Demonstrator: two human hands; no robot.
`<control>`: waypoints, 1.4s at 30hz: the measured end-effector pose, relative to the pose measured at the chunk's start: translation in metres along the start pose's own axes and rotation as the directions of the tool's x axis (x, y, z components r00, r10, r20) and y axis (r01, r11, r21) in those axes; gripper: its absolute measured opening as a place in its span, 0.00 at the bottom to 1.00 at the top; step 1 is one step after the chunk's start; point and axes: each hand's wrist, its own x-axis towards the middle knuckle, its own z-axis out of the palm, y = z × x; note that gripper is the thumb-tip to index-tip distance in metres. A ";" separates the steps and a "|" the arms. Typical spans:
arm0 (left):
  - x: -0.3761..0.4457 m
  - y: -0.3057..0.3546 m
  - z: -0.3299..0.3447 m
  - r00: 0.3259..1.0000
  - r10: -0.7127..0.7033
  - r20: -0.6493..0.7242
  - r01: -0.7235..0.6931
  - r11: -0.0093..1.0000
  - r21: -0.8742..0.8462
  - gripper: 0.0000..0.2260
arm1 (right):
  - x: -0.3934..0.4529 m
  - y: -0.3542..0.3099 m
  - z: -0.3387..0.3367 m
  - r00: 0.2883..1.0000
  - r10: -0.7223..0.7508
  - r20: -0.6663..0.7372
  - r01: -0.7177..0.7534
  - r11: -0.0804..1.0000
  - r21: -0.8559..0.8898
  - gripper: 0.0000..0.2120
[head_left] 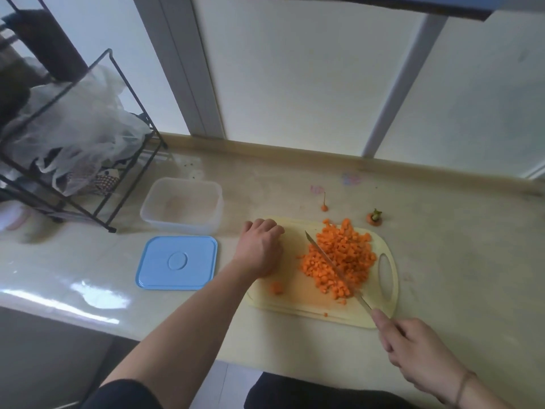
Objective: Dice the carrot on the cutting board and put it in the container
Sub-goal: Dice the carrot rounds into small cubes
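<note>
A pale yellow cutting board (298, 296) lies on the cream bench (457, 261), its long axis running left to right, with the oval handle slot at its right end. On its right half sits a heap of diced carrot (339, 258), small orange cubes piled from the board's far edge down towards its near edge. One larger uncut carrot piece (276, 287) lies apart on the left part of the board, near the wrist of the left hand.

The right hand (413, 349) grips the handle of a knife (327, 259), fingers curled round it at the board's near right corner. The thin blade runs diagonally, its tip pointing away and to the left, and it lies across the left side of the heap. The left hand (261, 249) rests on the board's far left corner with its fingers curled under into a loose fist; whether it holds anything I cannot tell.

The clear container (182, 222) stands open on the bench just left of the board's far corner, with no carrot in it. Its blue lid (177, 262) lies flat nearer the person, just beside the container. Beyond the board, on the bench, lie the carrot tip (324, 206) with its thin root pointing away and the carrot top (374, 217) with its green stub upward. A black wire rack (88, 160) holding crumpled plastic bags stands at the far left.
</note>
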 end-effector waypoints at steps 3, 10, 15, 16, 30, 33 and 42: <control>0.004 0.000 0.005 1.000 0.002 -0.006 -0.002 1.000 0.026 0.08 | 0.004 0.005 -0.004 1.000 -0.020 0.003 0.020 1.000 -0.019 0.27; 0.003 0.009 -0.009 0.997 0.041 -0.073 -0.051 0.988 -0.142 0.11 | 0.009 0.010 -0.015 0.998 0.006 0.062 -0.008 0.999 0.037 0.27; -0.059 0.050 -0.012 0.983 0.072 -0.168 -0.124 0.938 -0.324 0.13 | 0.014 0.010 -0.016 0.974 0.097 0.202 -0.140 0.969 0.205 0.27; -0.073 0.059 -0.007 0.979 0.120 -0.164 -0.166 0.938 -0.304 0.12 | 0.015 0.011 -0.015 0.966 0.099 0.240 -0.152 0.965 0.215 0.28; -0.117 0.103 0.034 0.956 -0.082 -0.281 -0.003 0.957 -0.289 0.07 | 0.030 0.022 -0.007 0.950 -0.028 0.312 0.050 0.997 -0.063 0.25; -0.115 0.112 0.038 0.956 -0.113 -0.271 0.030 0.955 -0.294 0.06 | 0.038 0.027 -0.011 0.938 -0.103 0.330 0.146 0.983 -0.109 0.26; -0.115 0.125 0.041 0.931 -0.189 -0.313 0.096 0.953 -0.288 0.11 | 0.051 0.040 -0.027 0.896 -0.223 0.384 0.308 0.935 -0.174 0.34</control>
